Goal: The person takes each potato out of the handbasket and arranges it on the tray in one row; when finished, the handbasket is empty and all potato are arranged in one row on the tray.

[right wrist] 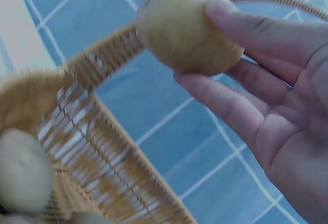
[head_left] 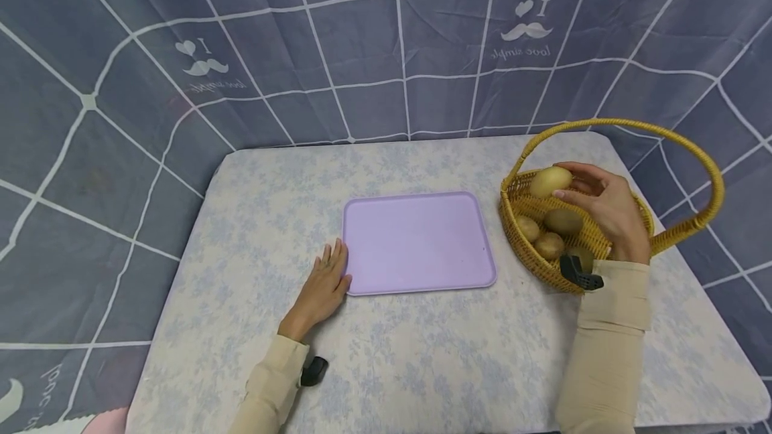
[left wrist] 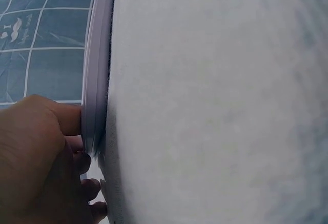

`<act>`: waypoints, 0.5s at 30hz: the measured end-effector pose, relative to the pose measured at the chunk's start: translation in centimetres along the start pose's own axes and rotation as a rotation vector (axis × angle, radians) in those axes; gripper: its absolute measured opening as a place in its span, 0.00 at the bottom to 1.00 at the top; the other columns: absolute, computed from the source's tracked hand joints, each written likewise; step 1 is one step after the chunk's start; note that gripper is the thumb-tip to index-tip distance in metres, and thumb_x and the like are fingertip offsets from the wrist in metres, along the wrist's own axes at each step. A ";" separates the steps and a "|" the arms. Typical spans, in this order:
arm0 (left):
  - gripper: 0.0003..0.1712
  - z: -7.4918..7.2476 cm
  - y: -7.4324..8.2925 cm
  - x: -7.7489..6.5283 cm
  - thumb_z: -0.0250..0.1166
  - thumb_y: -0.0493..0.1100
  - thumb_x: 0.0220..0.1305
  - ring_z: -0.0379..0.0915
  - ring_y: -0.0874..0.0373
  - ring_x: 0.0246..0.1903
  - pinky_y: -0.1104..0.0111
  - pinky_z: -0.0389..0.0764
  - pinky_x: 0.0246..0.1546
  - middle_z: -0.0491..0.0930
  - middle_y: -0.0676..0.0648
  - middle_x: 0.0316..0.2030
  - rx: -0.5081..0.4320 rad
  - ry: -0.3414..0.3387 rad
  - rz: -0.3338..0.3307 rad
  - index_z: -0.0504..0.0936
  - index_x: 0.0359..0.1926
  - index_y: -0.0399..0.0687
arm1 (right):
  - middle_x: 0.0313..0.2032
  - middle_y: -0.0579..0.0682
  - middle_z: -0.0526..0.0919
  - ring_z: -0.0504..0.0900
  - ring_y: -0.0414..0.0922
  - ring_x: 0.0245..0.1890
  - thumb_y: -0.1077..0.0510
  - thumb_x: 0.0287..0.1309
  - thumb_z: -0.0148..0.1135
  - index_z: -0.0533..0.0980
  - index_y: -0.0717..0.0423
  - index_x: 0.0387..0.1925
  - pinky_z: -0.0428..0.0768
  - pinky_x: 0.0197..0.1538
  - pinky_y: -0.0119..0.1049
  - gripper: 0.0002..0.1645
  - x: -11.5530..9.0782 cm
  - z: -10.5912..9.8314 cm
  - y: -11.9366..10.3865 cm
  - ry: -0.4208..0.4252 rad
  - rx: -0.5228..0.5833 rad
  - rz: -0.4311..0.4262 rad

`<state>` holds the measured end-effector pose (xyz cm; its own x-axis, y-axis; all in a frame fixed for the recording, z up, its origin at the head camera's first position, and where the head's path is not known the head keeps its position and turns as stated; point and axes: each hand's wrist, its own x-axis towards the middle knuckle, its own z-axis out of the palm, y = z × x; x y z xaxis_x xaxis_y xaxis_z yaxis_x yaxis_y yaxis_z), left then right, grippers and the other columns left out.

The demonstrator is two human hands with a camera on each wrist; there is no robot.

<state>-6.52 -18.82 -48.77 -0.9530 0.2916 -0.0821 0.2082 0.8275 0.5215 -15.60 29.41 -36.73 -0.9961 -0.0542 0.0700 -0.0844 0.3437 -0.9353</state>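
Note:
My right hand pinches a pale yellow potato between thumb and fingers, above the wicker basket on the right. The right wrist view shows the same potato held at the fingertips, clear of the basket's rim. Inside the basket lie several more potatoes, one of them darker; my wrist partly covers the contents. My left hand rests against the left edge of a lilac rectangular tray, fingers fairly straight. Seen from the left wrist, the thumb touches the tray's side.
The basket's tall arched handle rises over the right hand and leans to the right. A pale floral cloth covers the table. Behind and at the sides hangs a blue-grey checked curtain.

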 end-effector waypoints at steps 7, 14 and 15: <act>0.36 0.6 -0.2 -0.1 0.47 0.45 0.75 0.30 0.42 0.74 0.47 0.38 0.71 0.38 0.40 0.74 0.013 0.006 0.000 0.43 0.74 0.36 | 0.50 0.48 0.83 0.83 0.39 0.47 0.78 0.51 0.63 0.73 0.69 0.58 0.81 0.41 0.25 0.30 -1.3 2.8 -1.1 -0.117 0.378 -0.171; 0.36 0.9 -0.4 -0.1 0.46 0.44 0.75 0.30 0.43 0.74 0.48 0.38 0.72 0.38 0.40 0.75 0.023 0.022 0.000 0.43 0.74 0.37 | 0.52 0.47 0.82 0.82 0.40 0.50 0.75 0.51 0.65 0.73 0.66 0.58 0.81 0.44 0.27 0.30 0.0 8.2 -1.8 -0.237 0.402 -0.185; 0.36 1.0 -0.5 0.0 0.47 0.44 0.75 0.31 0.43 0.74 0.48 0.38 0.72 0.38 0.40 0.75 0.023 0.026 0.002 0.43 0.74 0.37 | 0.53 0.47 0.82 0.81 0.41 0.50 0.74 0.51 0.66 0.74 0.66 0.58 0.81 0.45 0.28 0.30 0.4 9.1 -1.7 -0.254 0.400 -0.189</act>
<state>-6.36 -18.75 -49.82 -0.9580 0.2807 -0.0593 0.2144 0.8379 0.5019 -15.60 20.29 -38.23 -0.9223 -0.3237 0.2109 -0.1965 -0.0770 -0.9775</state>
